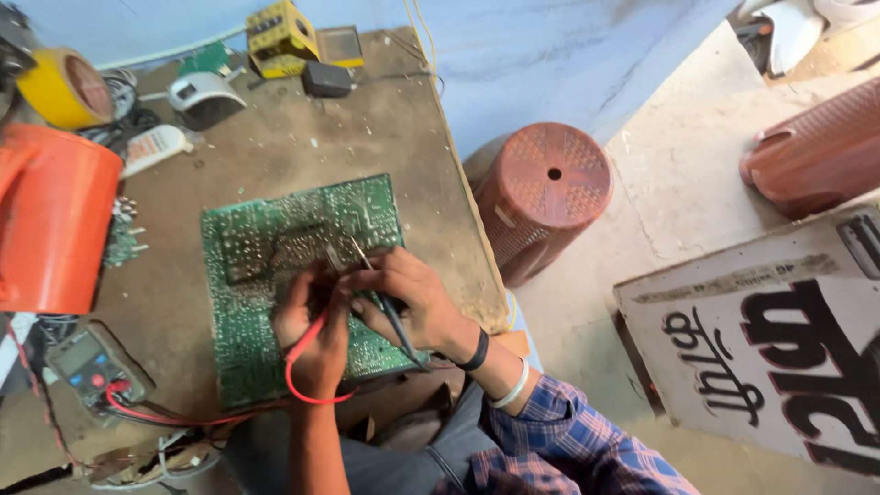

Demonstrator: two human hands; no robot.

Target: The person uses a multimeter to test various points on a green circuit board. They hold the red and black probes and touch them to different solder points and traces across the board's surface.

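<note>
Green circuit board (302,275) lay flat, solder side up, near the middle of the desk (403,137), long axis running away from the person, slightly skewed. Both hands were over its near half. Left hand (312,335) had its fingers pinched on a red probe (316,325), red lead (302,385) looping off the board's near edge toward the multimeter (92,367) at the desk's near left corner. Right hand (408,298) held the black probe (390,312) pen-style, fingers closed on the shaft, a metal tip (353,252) angled up-left onto the board. The two hands were touching or almost so; the probe points lay just ahead of the fingers, toward the board's centre, and the right hand was the nearer to them. Could not tell exactly which pads the tips touched. Right wrist carried a black band and a white one, with a blue plaid sleeve (568,440) behind. Desk surface was worn, dusty brown. An orange tub (55,215) stood left of the board, a yellow tape roll (64,87) at the far left, a white remote (151,147) near it, a yellow box (280,37) and a small black adapter (327,80) at the far edge. Off the desk to the right, a brown plastic stool (545,192) stood on the pale floor, a second brown one (816,147) lay tipped further off, and a painted sign board (761,339) lay flat. Blue wall (550,55) behind.
</note>
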